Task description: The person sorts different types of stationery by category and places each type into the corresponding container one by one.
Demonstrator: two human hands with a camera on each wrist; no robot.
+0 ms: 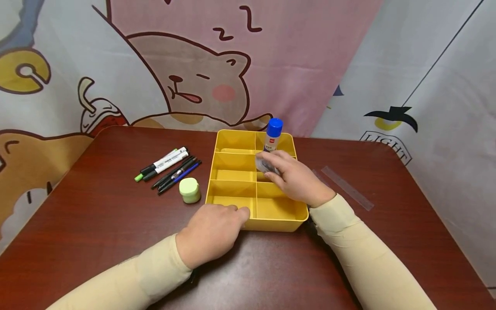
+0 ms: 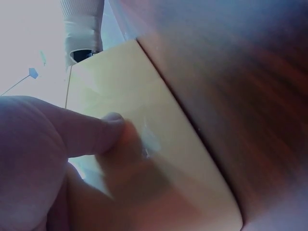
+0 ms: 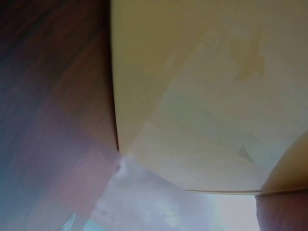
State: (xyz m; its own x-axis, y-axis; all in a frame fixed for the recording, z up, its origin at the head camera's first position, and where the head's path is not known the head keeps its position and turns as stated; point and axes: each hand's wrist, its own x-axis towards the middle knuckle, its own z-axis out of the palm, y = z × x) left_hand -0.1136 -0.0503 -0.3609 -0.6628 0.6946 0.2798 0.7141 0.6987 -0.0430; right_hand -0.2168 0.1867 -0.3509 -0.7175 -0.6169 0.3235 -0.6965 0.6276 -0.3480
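1. At table ctr: yellow tray (image 1: 275, 224), 2 cols x 3 rows of compartments. R hand (image 1: 296, 176) is over its R col, pinching a greyish see-through item (image 1: 265, 165) at the mid compartment. Item type unclear; fingers cover part of it. Contact w/ compartment floor: can't tell.
2. L hand (image 1: 215, 230) grips tray's near wall. Fingertips hidden in head view; finger spacing can't be told.
3. Glue stick (image 1: 273, 134), blue cap up, stands in far R compartment; its lower end is out of sight.
4. L wrist view adds: thumb (image 2: 94, 137) pressed on outer face of near wall, which head view hides. Also R sleeve (image 2: 83, 21), cut off at top edge.
5. R wrist view: mostly blurred tray wall plus table; hand portion cut off at lower R edge. Pinched item shows in head view only.
6. L of tray: white markers (image 1: 170, 159), dark pens (image 1: 174, 173), blue pen (image 1: 180, 177), side by side; green-lidded jar (image 1: 190, 190) just beside tray.
7. R of tray: clear ruler (image 1: 348, 188); 2nd clear strip, partly blocked by R hand.
8. Printed cloth (image 1: 302, 51) hangs behind table (image 1: 267, 271).
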